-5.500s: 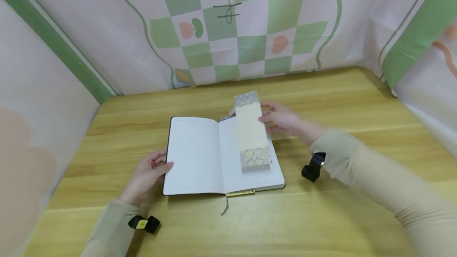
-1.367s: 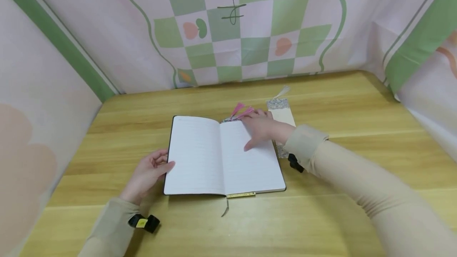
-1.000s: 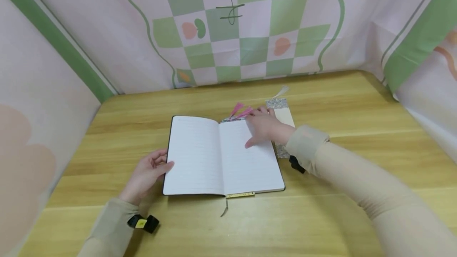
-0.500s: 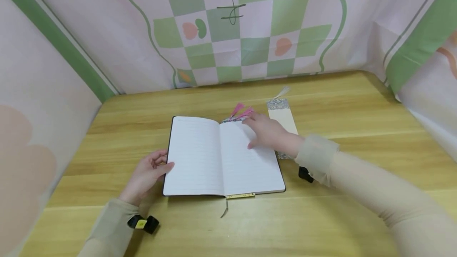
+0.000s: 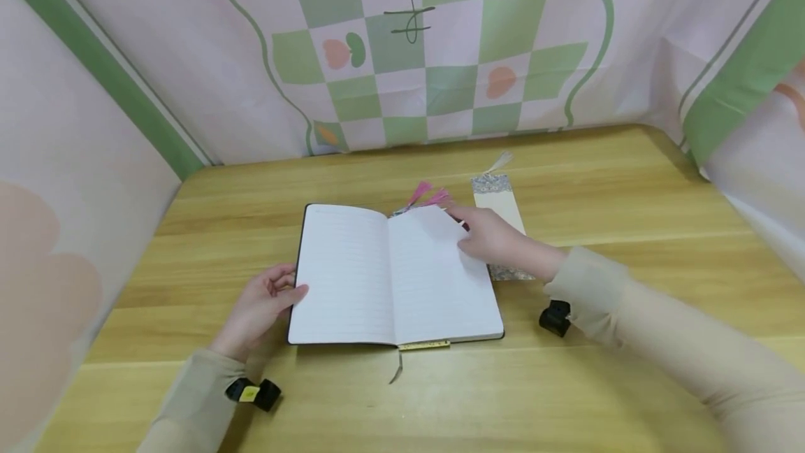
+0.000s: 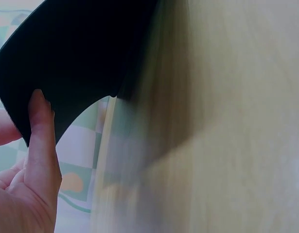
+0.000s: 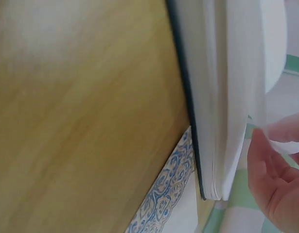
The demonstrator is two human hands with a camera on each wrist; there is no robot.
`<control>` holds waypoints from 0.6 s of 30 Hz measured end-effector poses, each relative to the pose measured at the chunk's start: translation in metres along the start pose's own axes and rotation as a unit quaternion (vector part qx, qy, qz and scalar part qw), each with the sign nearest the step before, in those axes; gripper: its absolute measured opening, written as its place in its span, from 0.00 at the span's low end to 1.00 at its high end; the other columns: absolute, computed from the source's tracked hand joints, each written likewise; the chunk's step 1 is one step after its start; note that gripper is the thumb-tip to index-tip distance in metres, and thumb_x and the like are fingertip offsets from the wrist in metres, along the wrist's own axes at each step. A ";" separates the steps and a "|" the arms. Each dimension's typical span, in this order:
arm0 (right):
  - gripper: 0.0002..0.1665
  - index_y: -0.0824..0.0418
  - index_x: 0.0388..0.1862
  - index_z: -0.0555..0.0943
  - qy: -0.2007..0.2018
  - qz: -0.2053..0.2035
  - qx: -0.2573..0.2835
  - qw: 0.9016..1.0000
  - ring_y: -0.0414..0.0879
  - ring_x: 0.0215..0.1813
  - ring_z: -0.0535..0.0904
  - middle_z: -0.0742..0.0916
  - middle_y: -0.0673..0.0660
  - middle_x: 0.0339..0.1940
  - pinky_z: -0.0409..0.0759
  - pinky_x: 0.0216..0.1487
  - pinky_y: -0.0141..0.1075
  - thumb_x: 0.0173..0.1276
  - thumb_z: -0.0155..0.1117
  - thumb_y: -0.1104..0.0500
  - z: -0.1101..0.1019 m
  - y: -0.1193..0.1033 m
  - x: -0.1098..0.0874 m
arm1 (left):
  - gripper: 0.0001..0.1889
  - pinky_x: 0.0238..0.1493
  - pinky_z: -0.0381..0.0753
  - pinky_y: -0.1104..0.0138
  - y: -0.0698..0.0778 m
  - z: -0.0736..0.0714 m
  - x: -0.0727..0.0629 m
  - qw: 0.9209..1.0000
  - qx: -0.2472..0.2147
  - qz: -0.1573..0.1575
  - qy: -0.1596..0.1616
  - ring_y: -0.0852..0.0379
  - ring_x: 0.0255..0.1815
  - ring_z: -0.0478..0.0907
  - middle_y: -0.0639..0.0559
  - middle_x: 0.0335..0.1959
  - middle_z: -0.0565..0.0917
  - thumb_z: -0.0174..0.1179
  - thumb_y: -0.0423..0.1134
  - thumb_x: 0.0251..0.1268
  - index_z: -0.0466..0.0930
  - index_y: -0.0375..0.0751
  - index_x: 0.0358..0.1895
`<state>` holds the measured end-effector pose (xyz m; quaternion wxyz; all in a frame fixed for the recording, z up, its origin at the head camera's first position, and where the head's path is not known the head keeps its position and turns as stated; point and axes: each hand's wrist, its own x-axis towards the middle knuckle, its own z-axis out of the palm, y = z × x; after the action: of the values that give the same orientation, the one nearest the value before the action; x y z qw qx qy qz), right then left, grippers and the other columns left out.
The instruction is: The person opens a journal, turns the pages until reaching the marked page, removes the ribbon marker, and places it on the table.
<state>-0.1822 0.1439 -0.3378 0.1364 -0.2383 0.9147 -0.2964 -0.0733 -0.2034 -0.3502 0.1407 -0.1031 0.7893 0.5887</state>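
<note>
A notebook point(image 5: 342, 278) with a dark cover lies spread on the wooden table, its lined pages facing up. My left hand point(image 5: 260, 310) holds the left cover edge; the left wrist view shows the thumb and a finger on either side of the dark cover point(image 6: 71, 53). At the upper right corner of the right page point(image 5: 434, 271), my right hand point(image 5: 493, 236) pinches the page, which lifts and curves in the right wrist view. Pink tassels point(image 5: 430, 194) stick out past the notebook's top edge. A cream bookmark point(image 5: 497, 205) with patterned ends lies to the right, partly behind the right hand.
A yellow ruler-like strip point(image 5: 424, 345) and a thin ribbon point(image 5: 397, 367) poke out at the notebook's bottom edge. A pale tassel point(image 5: 501, 161) tops the cream bookmark. Behind the table point(image 5: 207, 243) hangs a checkered cloth point(image 5: 402, 40).
Earlier the right hand held the cream bookmark above the page; it now lies on the table. The right hand then spread over the page and has since drawn right, lifting its corner. The left hand stays.
</note>
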 end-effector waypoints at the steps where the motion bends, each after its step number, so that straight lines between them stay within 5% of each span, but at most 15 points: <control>1: 0.36 0.72 0.68 0.63 0.000 0.007 0.012 1.000 0.61 0.55 0.77 0.78 0.69 0.59 0.77 0.45 0.43 0.58 0.54 0.74 -0.001 0.001 0.000 | 0.27 0.39 0.76 0.73 0.000 0.000 0.000 1.000 -0.003 0.000 0.000 0.65 0.37 0.73 0.58 0.38 0.77 0.56 0.33 0.67 0.60 0.29 0.67; 6: 0.35 0.72 0.68 0.63 -0.006 0.028 0.094 0.995 0.58 0.53 0.77 0.79 0.68 0.55 0.77 0.49 0.45 0.62 0.57 0.70 -0.005 0.003 -0.003 | 0.26 0.40 0.79 0.73 0.001 0.001 0.000 1.000 -0.015 0.001 0.004 0.65 0.37 0.76 0.58 0.37 0.80 0.55 0.30 0.66 0.62 0.29 0.66; 9: 0.34 0.70 0.69 0.61 -0.022 0.041 0.185 0.982 0.55 0.52 0.77 0.77 0.69 0.57 0.79 0.46 0.42 0.64 0.56 0.69 -0.004 0.006 -0.005 | 0.25 0.40 0.79 0.73 0.001 0.002 -0.001 1.000 -0.010 -0.004 0.006 0.65 0.37 0.76 0.56 0.38 0.80 0.56 0.30 0.66 0.62 0.29 0.65; 18: 0.36 0.70 0.71 0.53 -0.064 0.058 0.432 0.898 0.40 0.42 0.80 0.74 0.60 0.52 0.82 0.41 0.36 0.67 0.52 0.67 -0.010 0.005 -0.004 | 0.26 0.43 0.77 0.75 0.004 0.002 -0.001 1.000 -0.001 -0.002 0.010 0.65 0.38 0.74 0.56 0.38 0.77 0.56 0.31 0.66 0.62 0.29 0.65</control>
<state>-0.1849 0.1545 -0.3323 0.3016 -0.1209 0.6979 -0.6382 -0.0739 -0.2005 -0.3470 0.1336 -0.1109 0.7898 0.5883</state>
